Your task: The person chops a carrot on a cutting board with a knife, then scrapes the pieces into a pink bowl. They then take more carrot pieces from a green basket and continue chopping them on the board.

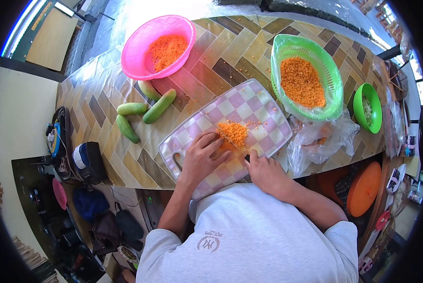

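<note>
On a pink and white checkered cutting board lies a small heap of finely chopped orange pieces. My right hand is wrapped round the dark handle of a knife, whose blade reaches toward the heap and is hard to make out. The bent fingers of my left hand rest at the heap's left edge, near the blade; whether they pinch a piece is hidden. Loose orange bits are scattered on the board to the right of the heap.
Several green cucumbers lie left of the board. Behind stands a pink basket with orange bits. At right are a lined green basket of chopped orange pieces, a small green bowl, and a crumpled plastic bag.
</note>
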### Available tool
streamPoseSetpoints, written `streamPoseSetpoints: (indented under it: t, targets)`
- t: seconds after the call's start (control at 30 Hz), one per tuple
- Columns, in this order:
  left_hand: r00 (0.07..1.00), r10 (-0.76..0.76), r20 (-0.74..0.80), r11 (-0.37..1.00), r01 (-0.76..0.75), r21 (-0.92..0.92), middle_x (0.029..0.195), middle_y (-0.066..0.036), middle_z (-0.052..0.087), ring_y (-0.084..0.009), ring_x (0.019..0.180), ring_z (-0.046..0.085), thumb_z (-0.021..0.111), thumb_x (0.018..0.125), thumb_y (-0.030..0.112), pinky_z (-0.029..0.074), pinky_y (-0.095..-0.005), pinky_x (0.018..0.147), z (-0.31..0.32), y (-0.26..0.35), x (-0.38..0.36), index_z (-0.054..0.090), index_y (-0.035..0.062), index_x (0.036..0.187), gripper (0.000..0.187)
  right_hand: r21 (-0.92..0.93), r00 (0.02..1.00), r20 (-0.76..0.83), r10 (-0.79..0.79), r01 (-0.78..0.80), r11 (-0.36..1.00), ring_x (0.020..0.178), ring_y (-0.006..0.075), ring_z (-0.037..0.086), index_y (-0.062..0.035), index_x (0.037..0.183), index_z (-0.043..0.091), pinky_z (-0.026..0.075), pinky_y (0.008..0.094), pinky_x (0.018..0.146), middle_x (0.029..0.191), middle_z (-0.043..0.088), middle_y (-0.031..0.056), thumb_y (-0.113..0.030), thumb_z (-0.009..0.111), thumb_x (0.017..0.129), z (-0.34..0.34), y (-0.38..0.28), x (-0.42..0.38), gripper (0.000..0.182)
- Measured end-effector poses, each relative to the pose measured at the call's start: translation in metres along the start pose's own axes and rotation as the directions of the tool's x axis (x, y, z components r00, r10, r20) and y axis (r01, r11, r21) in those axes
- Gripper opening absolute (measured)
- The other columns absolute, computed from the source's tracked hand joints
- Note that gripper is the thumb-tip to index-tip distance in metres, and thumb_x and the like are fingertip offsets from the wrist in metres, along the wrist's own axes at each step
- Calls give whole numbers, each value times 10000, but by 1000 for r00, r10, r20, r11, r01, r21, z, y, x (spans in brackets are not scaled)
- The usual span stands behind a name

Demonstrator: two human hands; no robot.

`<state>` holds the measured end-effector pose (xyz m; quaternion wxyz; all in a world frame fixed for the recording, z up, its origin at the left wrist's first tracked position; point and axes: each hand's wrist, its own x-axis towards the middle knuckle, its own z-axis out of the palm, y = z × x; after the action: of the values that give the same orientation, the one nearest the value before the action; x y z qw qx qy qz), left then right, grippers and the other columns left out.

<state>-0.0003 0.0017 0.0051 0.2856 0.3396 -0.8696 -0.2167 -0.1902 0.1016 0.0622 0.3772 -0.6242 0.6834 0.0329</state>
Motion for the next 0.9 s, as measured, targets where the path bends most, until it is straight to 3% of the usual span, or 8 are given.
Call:
streamPoseSetpoints:
  t: [0.17,0.27,0.37,0.9]
  targets:
    - [1000,-3,9,1000,3,-15,1072,-116,675,-291,1036,640,822,722,209,549,-371,873,-2,-1,0,707,24,1000,353,6,1000,-16,10,-10,1000,771,452,679,20,1034,457,546,529,693,801,669,253,-295,428,1029,-20,2,-7,316]
    - [1000,-10,-1,1000,9,-20,1072,-120,674,-294,1034,640,822,720,202,548,-375,876,-1,0,0,705,23,1004,355,-64,997,-72,4,-8,998,767,442,682,14,1032,457,544,525,685,801,671,253,-301,440,1024,4,17,-3,315]
    - [999,-35,10,998,36,-47,1084,-125,687,-308,1038,652,838,684,188,550,-390,885,-1,-1,1,720,24,1000,375,-44,999,-24,28,-29,999,759,434,684,10,1028,457,544,521,676,804,674,251,-297,449,1021,-10,10,-6,307]
    - [1000,-7,10,1000,7,-30,1065,-115,672,-288,1021,643,821,718,205,549,-372,871,-1,-1,-1,709,26,981,337,-41,1000,-22,21,-22,999,800,446,675,19,1018,462,534,540,723,825,670,255,-311,432,1030,-13,8,-4,332]
